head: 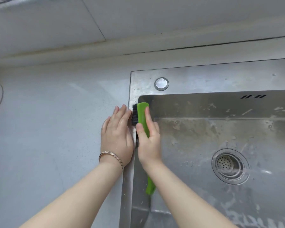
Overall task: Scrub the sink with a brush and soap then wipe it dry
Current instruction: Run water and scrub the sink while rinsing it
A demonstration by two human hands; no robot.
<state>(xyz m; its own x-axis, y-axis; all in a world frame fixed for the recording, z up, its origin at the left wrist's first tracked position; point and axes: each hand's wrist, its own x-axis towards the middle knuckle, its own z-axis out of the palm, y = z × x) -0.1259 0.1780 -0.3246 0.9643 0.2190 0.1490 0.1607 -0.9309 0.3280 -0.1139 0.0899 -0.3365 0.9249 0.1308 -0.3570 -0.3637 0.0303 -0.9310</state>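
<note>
The right hand (148, 139) is closed around the green brush (142, 116), fingers wrapped over its back, with the handle's end showing below the wrist. The black bristles (134, 116) press sideways against the left rim of the steel sink (204, 83), near its far left corner. The left hand (116, 135) lies open and flat on the grey counter (56, 120) just beside that rim, fingertips touching the bristles, a bracelet (111, 156) on the wrist. The basin looks wet and streaked, and the round drain strainer (229, 166) sits to the right.
</note>
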